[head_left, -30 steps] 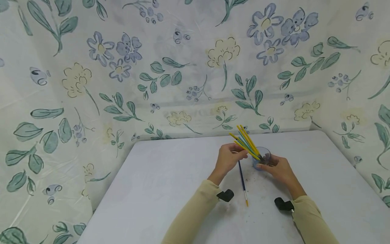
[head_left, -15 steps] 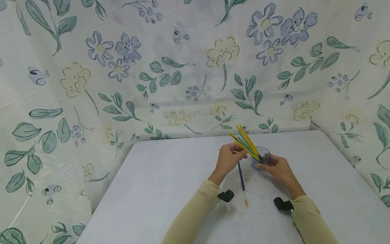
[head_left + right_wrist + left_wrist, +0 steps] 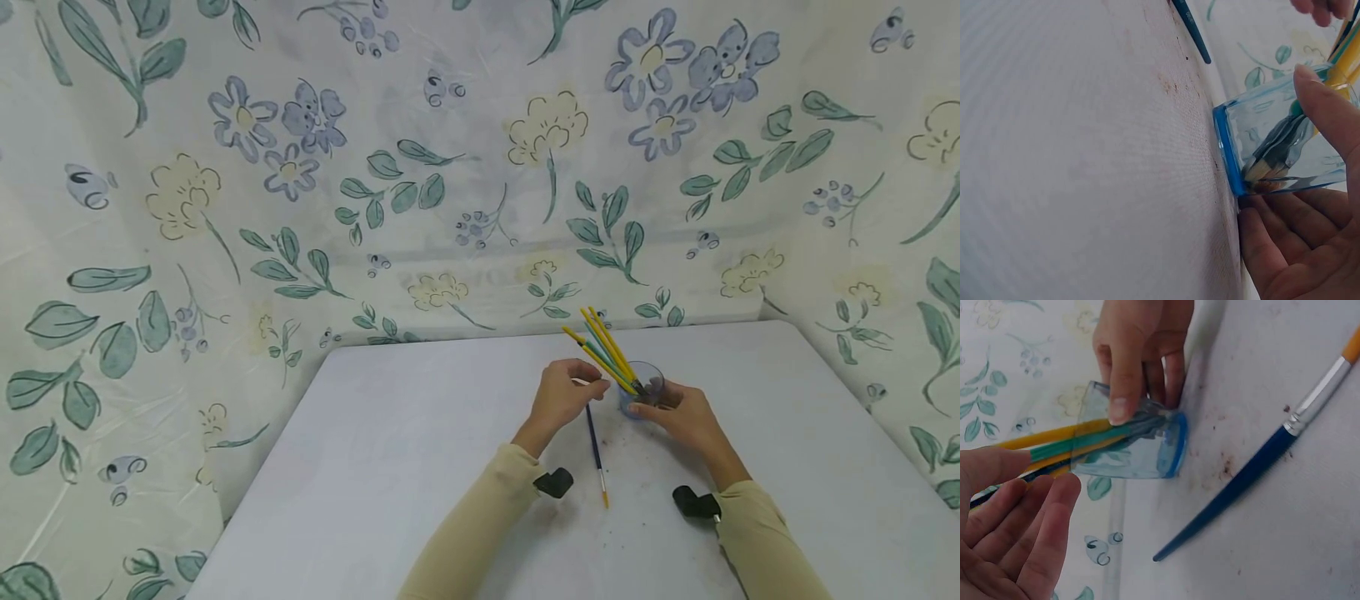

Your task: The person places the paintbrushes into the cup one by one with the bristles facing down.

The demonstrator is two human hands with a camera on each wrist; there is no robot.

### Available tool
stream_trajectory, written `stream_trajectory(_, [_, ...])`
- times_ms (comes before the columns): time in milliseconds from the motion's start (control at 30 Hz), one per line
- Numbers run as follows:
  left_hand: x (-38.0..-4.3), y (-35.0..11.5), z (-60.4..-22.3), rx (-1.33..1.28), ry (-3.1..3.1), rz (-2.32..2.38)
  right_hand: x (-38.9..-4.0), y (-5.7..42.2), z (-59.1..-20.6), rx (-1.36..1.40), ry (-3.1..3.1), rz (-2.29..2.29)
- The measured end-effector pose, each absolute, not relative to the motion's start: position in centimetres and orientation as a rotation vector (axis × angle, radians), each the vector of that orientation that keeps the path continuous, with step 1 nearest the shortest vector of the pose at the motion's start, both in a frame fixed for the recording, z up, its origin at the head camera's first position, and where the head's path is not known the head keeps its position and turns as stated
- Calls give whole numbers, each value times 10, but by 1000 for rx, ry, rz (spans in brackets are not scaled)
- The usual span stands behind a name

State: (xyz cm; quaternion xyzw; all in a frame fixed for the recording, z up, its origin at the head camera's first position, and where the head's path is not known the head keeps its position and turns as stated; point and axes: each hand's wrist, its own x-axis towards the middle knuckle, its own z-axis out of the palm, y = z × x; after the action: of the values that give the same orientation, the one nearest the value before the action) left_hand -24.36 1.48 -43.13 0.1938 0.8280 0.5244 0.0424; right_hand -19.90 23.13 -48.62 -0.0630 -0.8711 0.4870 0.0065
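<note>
A clear cup with a blue base (image 3: 637,412) stands on the white table, brushes leaning out of it to the left. My right hand (image 3: 686,417) grips it, thumb on one side and fingers on the other, as the right wrist view shows. Several paintbrushes (image 3: 611,346) with yellow and green handles stand bristles down inside the cup (image 3: 1291,150). Close to their handles, my left hand (image 3: 564,393) has loosely bent fingers and appears to hold nothing. A dark blue paintbrush (image 3: 1235,484) with a silver ferrule and orange bristles lies on the table near that hand.
The white table (image 3: 375,450) carries small reddish-brown specks around the cup and the loose brush. Flower-patterned cloth (image 3: 450,208) hangs behind the table and along its sides. A black wrist camera (image 3: 553,483) sits at the left sleeve, another black camera (image 3: 696,503) at the right.
My left fingers have come slightly away from the brush handles, which they were touching before. The right hand and the cup stay put.
</note>
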Motion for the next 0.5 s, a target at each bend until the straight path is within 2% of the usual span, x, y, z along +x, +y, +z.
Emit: stream_trajectory(500, [-250, 6, -452, 304, 2596, 1294, -200, 232, -486, -213, -2729, 1541])
